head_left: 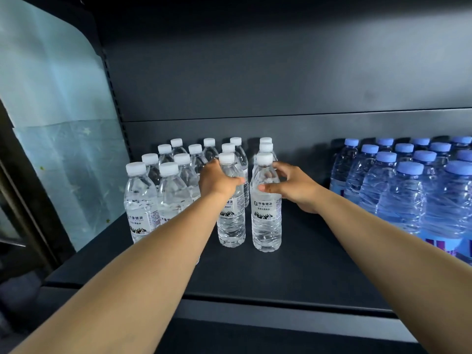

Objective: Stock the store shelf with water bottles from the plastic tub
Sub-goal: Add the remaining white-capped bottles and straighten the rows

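Item: 2 front water bottles, centre of frame, standing upright on the dark shelf point(293, 264).

Your left hand point(217, 181) wraps the shoulder of the left bottle point(231, 226). Your right hand point(293, 186) curls around the right bottle point(267, 221), thumb on its front, fingers behind.

Handling: full, so moderately heavy; thin clear plastic likely to dent and slip if squeezed. Take hold at the shoulder, above the label.

Surroundings: white-capped bottles point(166, 190) in rows, left and behind, just beside your left hand; easy to knock. Blue-capped bottles point(408, 195) at right of frame, well apart. Plastic tub: not in view.
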The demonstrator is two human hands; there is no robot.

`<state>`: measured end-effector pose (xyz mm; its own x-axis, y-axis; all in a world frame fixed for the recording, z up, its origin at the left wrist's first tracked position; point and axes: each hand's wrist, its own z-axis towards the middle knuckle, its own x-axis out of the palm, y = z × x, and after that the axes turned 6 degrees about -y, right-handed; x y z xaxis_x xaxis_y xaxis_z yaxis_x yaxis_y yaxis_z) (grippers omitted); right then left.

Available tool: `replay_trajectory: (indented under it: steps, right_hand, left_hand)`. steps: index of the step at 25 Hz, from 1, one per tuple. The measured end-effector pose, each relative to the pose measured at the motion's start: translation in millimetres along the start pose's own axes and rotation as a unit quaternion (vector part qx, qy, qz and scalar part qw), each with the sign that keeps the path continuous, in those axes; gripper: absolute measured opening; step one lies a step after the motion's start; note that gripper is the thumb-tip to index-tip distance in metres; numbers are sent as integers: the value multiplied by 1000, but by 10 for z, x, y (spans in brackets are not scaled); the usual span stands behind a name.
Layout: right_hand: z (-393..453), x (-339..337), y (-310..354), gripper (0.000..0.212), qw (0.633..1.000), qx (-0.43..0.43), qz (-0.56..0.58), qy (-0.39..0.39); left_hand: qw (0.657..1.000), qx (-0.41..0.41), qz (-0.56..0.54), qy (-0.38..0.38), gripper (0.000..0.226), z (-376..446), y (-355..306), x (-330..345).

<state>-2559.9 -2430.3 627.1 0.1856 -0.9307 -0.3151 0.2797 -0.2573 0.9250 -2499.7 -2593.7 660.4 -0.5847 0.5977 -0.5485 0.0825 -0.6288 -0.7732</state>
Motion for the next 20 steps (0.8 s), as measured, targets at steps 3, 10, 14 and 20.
replay_trajectory:
  steps: [3,10,14,20]
  right_hand:
    - [13,35,-96,91,999,-30,29,-10]
    - [170,-15,-99,94,1000,-7,3,25]
    - [229,-43,-134,79,999,6,-1,31]
    - [173,-66,-125,77,999,3,-35,12]
  left_hand:
    - [1000,4,4,-25,62,23,-7,84]
    - [997,-38,-13,59,69,95,-25,-36]
    - [995,-50,-9,88,59,128,-13,-78]
    - [996,-27,-6,82,69,105,-62,-61]
